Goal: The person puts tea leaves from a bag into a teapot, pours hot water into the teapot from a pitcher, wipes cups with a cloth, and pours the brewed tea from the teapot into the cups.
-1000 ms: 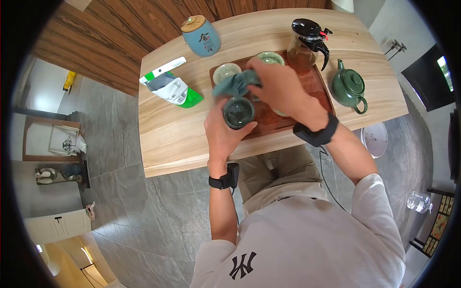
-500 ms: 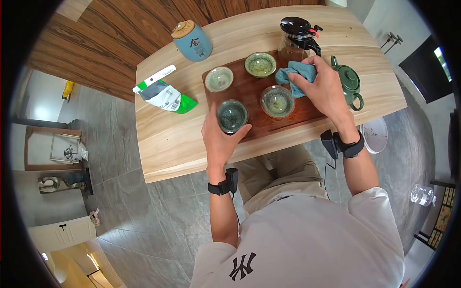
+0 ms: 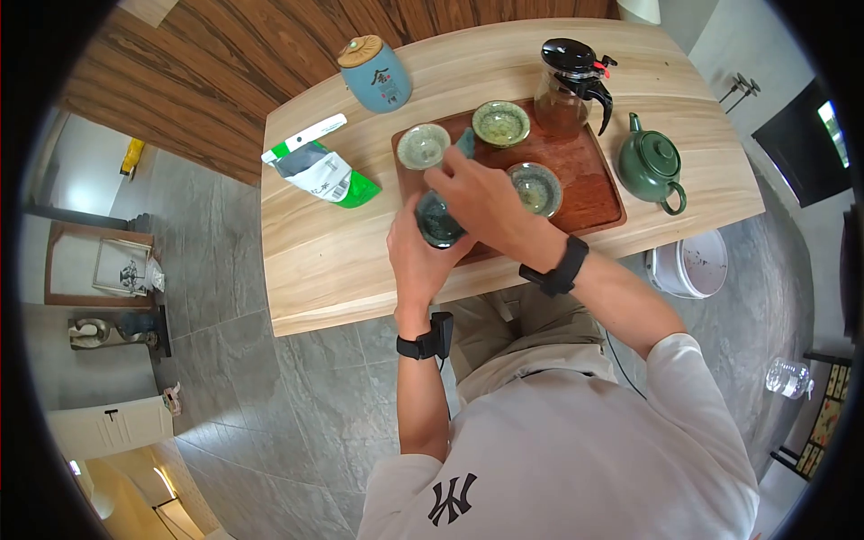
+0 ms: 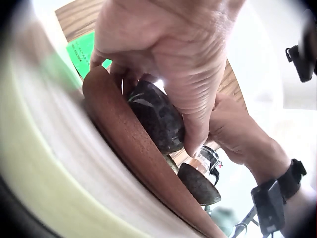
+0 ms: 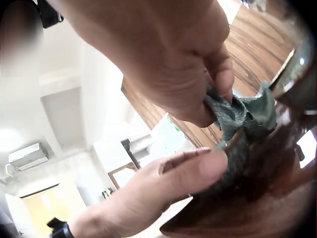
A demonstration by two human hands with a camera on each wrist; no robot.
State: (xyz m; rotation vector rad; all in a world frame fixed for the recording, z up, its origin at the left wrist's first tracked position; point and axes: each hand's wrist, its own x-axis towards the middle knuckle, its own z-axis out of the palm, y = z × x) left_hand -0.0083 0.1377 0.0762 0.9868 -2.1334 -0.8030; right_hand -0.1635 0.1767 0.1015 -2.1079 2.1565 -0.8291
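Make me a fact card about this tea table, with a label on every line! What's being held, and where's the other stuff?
Left grip: holds the dark cup
Right grip: holds the blue-green cloth at the dark cup
Tray: reddish-brown wood
Other cups: pale cup, green cup and speckled cup, all on the tray
Glass pot: tray's far right corner, black lid on
Green teapot: right of the tray
Blue jar: beyond the tray, leftward
Pouch: left of the tray
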